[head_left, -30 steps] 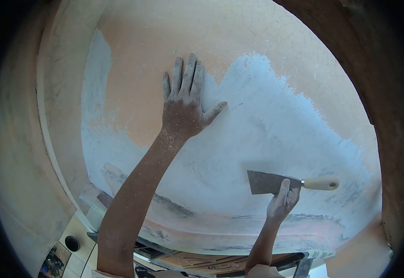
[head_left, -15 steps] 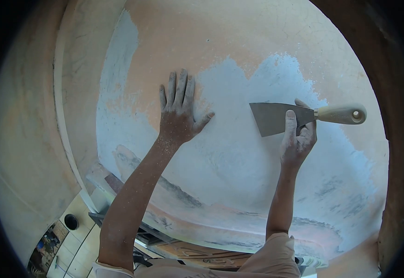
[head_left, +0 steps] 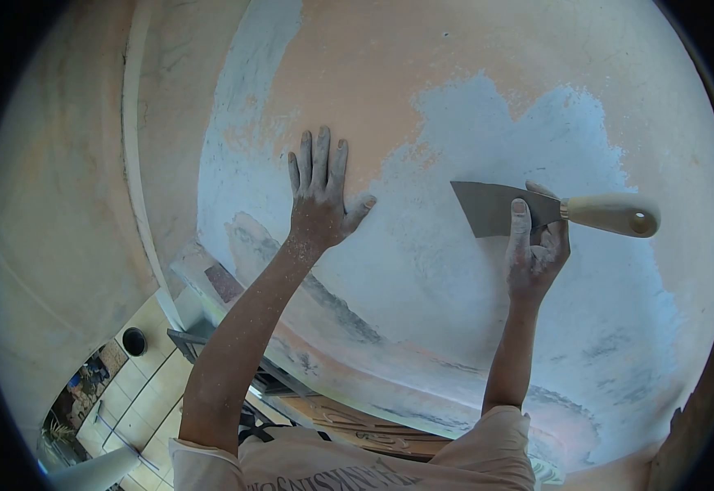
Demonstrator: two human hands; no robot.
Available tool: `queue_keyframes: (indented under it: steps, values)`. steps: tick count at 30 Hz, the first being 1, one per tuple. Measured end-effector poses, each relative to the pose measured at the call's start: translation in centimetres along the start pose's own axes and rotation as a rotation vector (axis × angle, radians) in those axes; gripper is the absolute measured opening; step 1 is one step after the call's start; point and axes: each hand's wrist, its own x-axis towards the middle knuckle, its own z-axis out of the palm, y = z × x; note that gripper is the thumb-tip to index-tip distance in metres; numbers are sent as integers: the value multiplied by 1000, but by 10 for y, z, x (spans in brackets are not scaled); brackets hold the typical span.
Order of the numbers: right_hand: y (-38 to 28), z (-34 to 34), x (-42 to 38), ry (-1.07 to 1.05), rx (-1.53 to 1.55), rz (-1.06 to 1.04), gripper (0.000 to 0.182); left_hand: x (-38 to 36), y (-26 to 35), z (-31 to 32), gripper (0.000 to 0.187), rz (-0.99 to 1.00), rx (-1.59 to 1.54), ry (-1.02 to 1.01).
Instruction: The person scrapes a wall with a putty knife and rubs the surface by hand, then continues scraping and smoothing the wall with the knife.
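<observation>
Scraper (head_left: 488, 211) in the right hand (head_left: 538, 255), in front of the white patch (head_left: 431, 262) on the wall (head_left: 357, 61), lies sideways with its wooden handle (head_left: 615, 214) pointing right. Thumb and fingers close on the blade near the handle, thumb in front and fingers behind, probably a carrying hold, since the handle is left free; whether the blade touches the wall is hard to tell. The left hand (head_left: 319, 217) lies palm-down against the wall, fingers straight and slightly spread, gripping nothing, perhaps feeling the surface. Dark capitals cross the shirt (head_left: 316, 458), too curved and cropped to read surely; the scraper shows no legible label.
</observation>
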Motion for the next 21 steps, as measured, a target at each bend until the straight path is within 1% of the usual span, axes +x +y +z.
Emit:
queue_keyframes:
  steps: [3,4,7,10,11,12,13,15,17,19,20,21]
  values:
    - [-11,-2,21,78,-58,42,25,0,-2,2,79,1,-18,33]
    - [-14,-1,29,117,-65,27,24,0,-2,2,78,-2,-27,51]
    - [-5,21,23,-55,-143,-94,22,1,-4,5,77,-6,-52,84]
    - [-2,27,13,-206,-337,-278,23,-2,-2,6,75,-12,-58,92]
    - [-6,24,23,-131,-265,-262,25,0,-4,5,75,-15,-49,96]
    - [-16,25,31,19,-113,-81,29,1,-6,5,76,-3,-38,94]
    - [-11,26,32,-9,-61,-40,27,0,-6,4,77,5,-34,83]
    - [-5,35,20,-278,-333,-473,27,-2,-4,5,79,12,-40,78]
    - [-12,30,33,-206,-309,-465,22,0,-6,5,79,22,-51,90]
    - [-18,26,38,-56,-77,10,25,-1,-7,4,78,12,-50,85]
    - [-8,32,33,-109,-221,-286,25,-1,-6,4,78,7,-49,88]
    - [-7,32,25,-272,-265,-385,25,-1,-5,6,77,-2,-55,98]
